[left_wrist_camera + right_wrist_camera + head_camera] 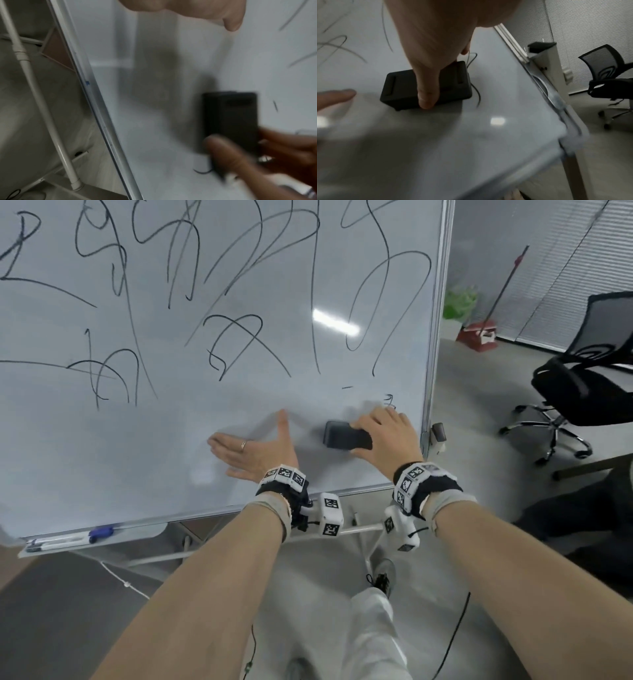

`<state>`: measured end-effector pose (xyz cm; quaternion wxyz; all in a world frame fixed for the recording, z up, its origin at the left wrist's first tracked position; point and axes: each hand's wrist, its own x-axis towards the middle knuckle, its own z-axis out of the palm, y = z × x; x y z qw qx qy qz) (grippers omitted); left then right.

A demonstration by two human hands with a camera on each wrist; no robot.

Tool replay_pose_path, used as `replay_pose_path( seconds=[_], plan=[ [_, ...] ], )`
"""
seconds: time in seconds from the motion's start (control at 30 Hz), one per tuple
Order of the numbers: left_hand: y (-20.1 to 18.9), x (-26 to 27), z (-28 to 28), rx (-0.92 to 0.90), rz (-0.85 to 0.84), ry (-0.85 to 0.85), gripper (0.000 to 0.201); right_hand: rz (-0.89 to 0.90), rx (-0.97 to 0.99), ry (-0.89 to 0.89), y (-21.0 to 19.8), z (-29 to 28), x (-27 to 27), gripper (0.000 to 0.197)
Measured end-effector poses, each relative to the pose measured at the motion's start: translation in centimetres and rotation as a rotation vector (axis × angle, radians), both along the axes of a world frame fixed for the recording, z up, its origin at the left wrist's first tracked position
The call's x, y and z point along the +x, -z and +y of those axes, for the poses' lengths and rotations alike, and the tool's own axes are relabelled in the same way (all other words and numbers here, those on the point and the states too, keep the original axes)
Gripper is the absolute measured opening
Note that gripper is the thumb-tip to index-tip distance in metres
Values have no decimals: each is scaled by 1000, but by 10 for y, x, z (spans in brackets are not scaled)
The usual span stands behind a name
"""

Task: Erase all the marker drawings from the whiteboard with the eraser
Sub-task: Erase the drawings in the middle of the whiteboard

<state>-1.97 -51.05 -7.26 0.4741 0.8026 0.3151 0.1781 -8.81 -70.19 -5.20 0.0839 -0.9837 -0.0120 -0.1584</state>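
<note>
Seen from above, looking down two bare forearms at a tilted whiteboard [144, 446] on a stand. Right hand [383, 436] near the board's lower right corner, thumb and fingers curled round a black eraser [346, 435] and pressing it flat against the surface; thumb [426, 94] clearly lying across the eraser's back in the right wrist view. Left hand [253, 450] just beside it, fingers straight and spread, palm flat on the board, holding nothing, probably bracing.

Lower band of the board wiped bare of ink. Just above and beside the eraser, a few short leftover marks [388, 400]. Upper half and more covered in looping black scribbles [236, 344], edge to edge. Judged from this, only an early share of the job done; most of the drawing left to wipe, all of it above the eraser.

Markers [68, 541] lying in the tray at the bottom left. Black office chair [582, 385] on the floor to the right.
</note>
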Motion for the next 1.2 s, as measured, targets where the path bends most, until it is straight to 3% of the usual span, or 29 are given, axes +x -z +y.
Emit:
replay_pose_path(
  seconds=[0.17,0.23,0.4,0.53,0.67,0.83,0.97,1.03,1.2],
  plan=[
    [-10,-3,-14,21,4,24,137,-278,44,142,-61,-15,26,49],
    [-7,-2,-11,29,-13,12,134,-277,16,151,-58,-8,27,48],
    [-5,3,-4,86,-48,-11,123,-41,-82,29,1,6,0,48],
    [-10,4,-13,53,-30,-19,127,-210,97,267,-27,-16,14,51],
    [-9,5,-13,37,-11,-18,129,-284,157,288,-39,-34,14,52],
    [-4,7,-14,85,-21,-61,128,88,112,173,14,-24,-19,50],
    [0,9,-16,107,-51,-82,128,143,70,135,31,-19,-28,50],
    [2,9,-15,123,-70,-78,126,82,79,194,20,-24,-22,49],
    [-2,7,-13,97,-80,-62,124,-224,385,537,-18,-41,0,56]
  ],
)
